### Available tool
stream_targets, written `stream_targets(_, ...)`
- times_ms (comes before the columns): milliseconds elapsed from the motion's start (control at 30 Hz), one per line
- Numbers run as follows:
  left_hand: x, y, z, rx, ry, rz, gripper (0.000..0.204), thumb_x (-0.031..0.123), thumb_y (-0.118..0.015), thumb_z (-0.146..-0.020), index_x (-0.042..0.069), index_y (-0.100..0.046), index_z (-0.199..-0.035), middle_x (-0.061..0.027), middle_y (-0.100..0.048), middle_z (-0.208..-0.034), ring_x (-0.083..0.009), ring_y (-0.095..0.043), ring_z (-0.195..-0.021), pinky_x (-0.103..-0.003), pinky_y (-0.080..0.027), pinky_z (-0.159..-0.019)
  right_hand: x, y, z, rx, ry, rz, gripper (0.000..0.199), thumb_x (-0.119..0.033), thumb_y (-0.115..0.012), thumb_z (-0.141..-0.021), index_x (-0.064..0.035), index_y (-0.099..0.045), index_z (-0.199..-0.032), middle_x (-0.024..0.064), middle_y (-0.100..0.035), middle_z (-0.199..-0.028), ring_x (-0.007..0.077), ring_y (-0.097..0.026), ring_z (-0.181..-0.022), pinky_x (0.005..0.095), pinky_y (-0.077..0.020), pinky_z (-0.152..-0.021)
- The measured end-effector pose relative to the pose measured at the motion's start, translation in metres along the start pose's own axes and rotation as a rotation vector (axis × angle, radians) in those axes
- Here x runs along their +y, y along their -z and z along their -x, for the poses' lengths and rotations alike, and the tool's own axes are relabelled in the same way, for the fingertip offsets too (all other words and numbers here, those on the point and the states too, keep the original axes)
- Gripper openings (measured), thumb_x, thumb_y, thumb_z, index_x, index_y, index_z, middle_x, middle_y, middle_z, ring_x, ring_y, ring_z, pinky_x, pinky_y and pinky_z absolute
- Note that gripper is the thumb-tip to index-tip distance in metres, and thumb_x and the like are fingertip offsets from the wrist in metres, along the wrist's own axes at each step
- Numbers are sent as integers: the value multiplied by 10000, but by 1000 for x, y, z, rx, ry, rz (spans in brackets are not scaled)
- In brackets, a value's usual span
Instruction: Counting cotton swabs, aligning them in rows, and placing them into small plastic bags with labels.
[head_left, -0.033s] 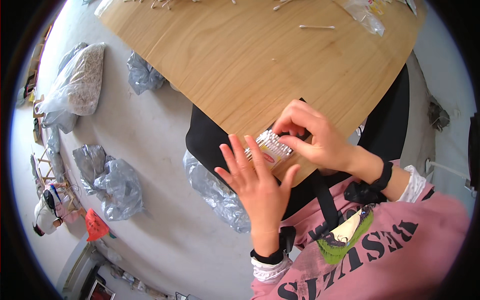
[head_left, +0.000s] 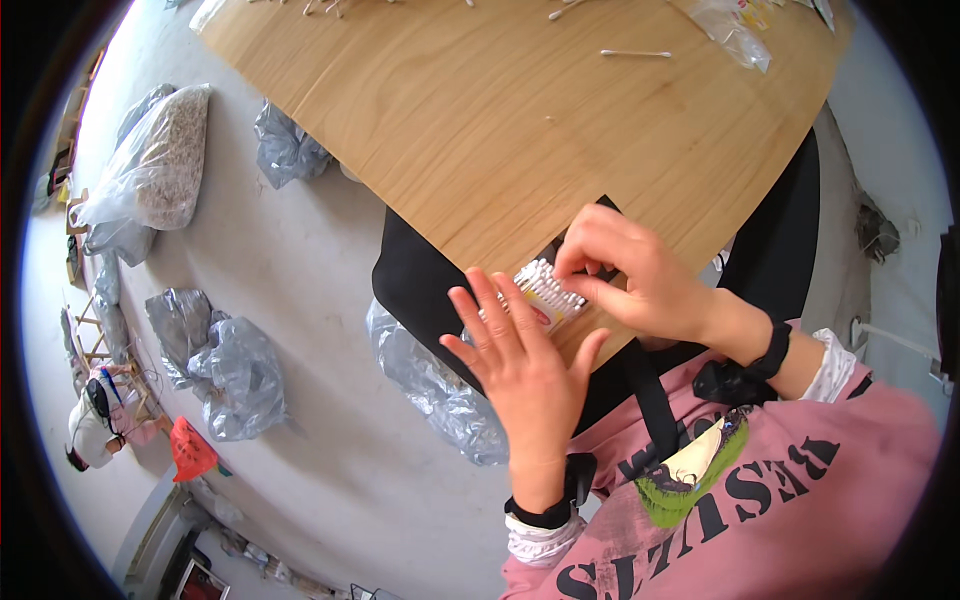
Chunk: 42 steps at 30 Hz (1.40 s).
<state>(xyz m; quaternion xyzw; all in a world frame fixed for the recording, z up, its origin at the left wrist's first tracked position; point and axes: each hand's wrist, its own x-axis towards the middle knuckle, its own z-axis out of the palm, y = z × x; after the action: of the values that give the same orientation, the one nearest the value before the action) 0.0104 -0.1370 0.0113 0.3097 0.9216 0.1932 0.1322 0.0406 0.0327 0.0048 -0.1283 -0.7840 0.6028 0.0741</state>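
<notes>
A small packet of white-tipped cotton swabs (head_left: 548, 287) lies at the near edge of the wooden table (head_left: 480, 120). My left hand (head_left: 525, 365) rests flat beside and partly over the packet, fingers spread, covering its near end. My right hand (head_left: 640, 275) comes in from the right, its fingertips pinched on the row of swabs at the packet's far end. Both wrists wear dark bands, and the sleeves are pink.
A loose cotton swab (head_left: 635, 53) and a clear plastic bag (head_left: 735, 35) lie on the table's far side. On the grey floor are crumpled plastic bags (head_left: 240, 375), a filled sack (head_left: 160, 160) and a bag (head_left: 440, 385) below the table edge. Another person (head_left: 95, 420) is at far left.
</notes>
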Motion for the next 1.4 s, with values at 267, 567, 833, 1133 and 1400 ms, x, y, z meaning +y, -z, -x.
stream_targets(267, 11, -16, 2, -112, 38, -151, 1125, 620, -656, -827, -95, -160, -1540, -250, -111, -1640, -385, -72, -1535, -554, 41, -1212, -3, 4, -10, -252, 32, 289, 88, -57, -675, -835, -32, -592, -852, 90, -571, -905, 287, -604, -835, 387, -503, -700)
stream_targets(567, 10, -15, 3, -116, 26, -148, 1136, 621, -659, -819, -104, -157, -1535, -268, -114, -1632, -391, -70, -1533, -558, 38, -1212, -15, 4, -20, -363, -49, 459, 62, -66, -632, -837, -13, -626, -870, 118, -593, -925, 321, -617, -869, 412, -515, -738)
stream_targets(833, 10, -10, 3, -107, 18, -164, 1164, 655, -646, -811, -125, -157, -1525, -277, -137, -1624, -383, -88, -1532, -556, 37, -1210, -30, 67, -3, -396, -148, 513, 77, -85, -592, -850, -19, -561, -872, 152, -569, -931, 336, -596, -894, 422, -488, -736)
stream_targets(1133, 69, 40, -10, -93, -250, 1187, 498, -65, -649, -836, -71, -509, -1313, -242, -622, -1225, -357, -640, -1067, -439, -474, -993, -42, 154, 28, -424, -201, 817, 270, -280, -722, -841, -68, -661, -998, 101, -635, -932, 317, -645, -904, 449, -513, -745)
stream_targets(1400, 200, 116, -54, 74, -876, 1591, 143, 162, -671, -925, 93, -598, -822, -38, -511, -740, -211, -439, -550, -341, -360, -528, 15, 136, -102, -67, 293, 1089, 366, 1, -687, -733, -44, -600, -1085, 104, -601, -1082, 291, -563, -1082, 405, -456, -922)
